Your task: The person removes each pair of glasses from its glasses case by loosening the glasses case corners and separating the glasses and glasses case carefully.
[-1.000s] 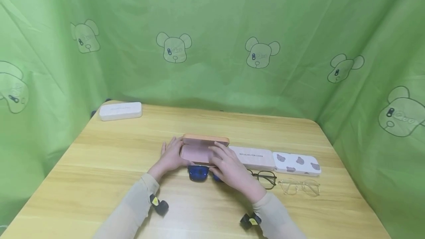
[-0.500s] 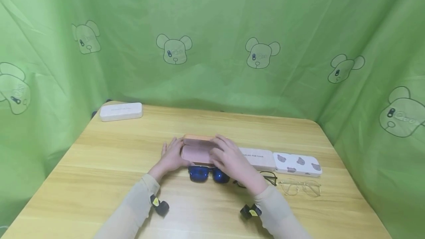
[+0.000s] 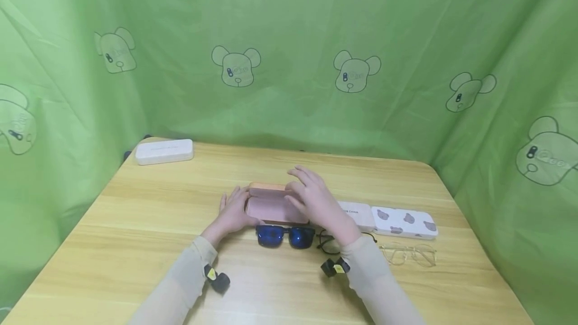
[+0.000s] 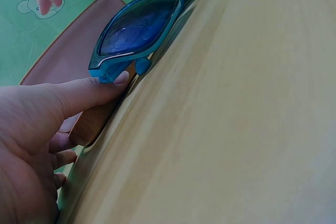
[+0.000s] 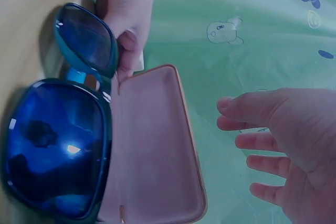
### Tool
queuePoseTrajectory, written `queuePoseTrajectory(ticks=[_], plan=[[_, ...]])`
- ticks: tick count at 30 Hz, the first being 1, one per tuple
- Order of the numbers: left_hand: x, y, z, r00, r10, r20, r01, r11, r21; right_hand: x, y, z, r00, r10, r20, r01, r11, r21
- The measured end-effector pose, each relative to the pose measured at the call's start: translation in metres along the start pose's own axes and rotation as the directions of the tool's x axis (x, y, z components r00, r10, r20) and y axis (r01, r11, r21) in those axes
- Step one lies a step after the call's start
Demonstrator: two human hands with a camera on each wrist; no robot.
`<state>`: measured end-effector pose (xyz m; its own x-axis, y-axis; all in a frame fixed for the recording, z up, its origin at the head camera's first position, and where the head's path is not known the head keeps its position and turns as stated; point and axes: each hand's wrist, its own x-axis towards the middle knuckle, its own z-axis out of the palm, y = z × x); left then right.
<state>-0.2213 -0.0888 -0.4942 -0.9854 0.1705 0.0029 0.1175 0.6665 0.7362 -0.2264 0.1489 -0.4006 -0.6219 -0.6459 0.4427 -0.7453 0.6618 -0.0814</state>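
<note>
An open glasses case (image 3: 275, 209) with an orange-brown outside and pink lining stands mid-table, its lid raised. At its left end my left hand (image 3: 232, 214) grips it, the thumb along the front edge and the other fingers around the end. Sunglasses (image 3: 285, 236) with dark frames and blue mirrored lenses sit right in front of the case. The left thumb (image 4: 100, 93) lies close by their corner; whether it touches them I cannot tell. My right hand (image 3: 311, 197) hovers at the lid's right end, fingers loosely bent and apart, holding nothing; the right wrist view shows a gap between it and the lid (image 5: 157, 145).
To the right lie a pale lettered case (image 3: 358, 214) and a white bear-print case (image 3: 404, 223). Black-framed glasses (image 3: 329, 245), partly behind the right wrist, and clear gold-framed glasses (image 3: 408, 255) are in front of them. Another white case (image 3: 164, 152) is at the far-left corner.
My right hand has risen from beside the sunglasses and the case's right side to the top of the lid, uncovering the right lens. The left hand keeps its hold.
</note>
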Motion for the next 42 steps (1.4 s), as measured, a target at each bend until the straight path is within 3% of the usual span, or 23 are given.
queuePoseTrajectory(ticks=[7, 16, 21, 26, 32, 42], plan=[[0.001, -0.001, -0.001, 1.000, 0.008, -0.002, -0.008, 1.000, 0.001, 0.013, 0.010, 0.007, 0.998, 0.054, 0.015, -0.055, 0.997, 0.057], [0.001, -0.002, -0.001, 1.000, 0.009, -0.007, -0.008, 1.000, 0.020, 0.027, 0.024, 0.020, 0.977, 0.157, 0.141, -0.181, 0.968, 0.173], [0.001, -0.002, -0.001, 1.000, 0.016, -0.010, -0.016, 1.000, 0.020, 0.033, 0.033, 0.024, 0.922, 0.265, 0.282, -0.333, 0.914, 0.230], [0.001, -0.002, -0.001, 1.000, 0.016, -0.015, -0.015, 1.000, 0.021, 0.034, 0.043, 0.029, 0.869, 0.308, 0.388, -0.422, 0.871, 0.253], [-0.001, 0.000, -0.002, 1.000, 0.008, -0.010, -0.007, 1.000, 0.021, 0.029, 0.049, 0.033, 0.813, 0.310, 0.492, -0.490, 0.821, 0.293], [-0.001, 0.001, 0.000, 1.000, 0.003, -0.011, -0.003, 1.000, 0.007, 0.028, 0.052, 0.033, 0.746, 0.273, 0.607, -0.551, 0.765, 0.333]])
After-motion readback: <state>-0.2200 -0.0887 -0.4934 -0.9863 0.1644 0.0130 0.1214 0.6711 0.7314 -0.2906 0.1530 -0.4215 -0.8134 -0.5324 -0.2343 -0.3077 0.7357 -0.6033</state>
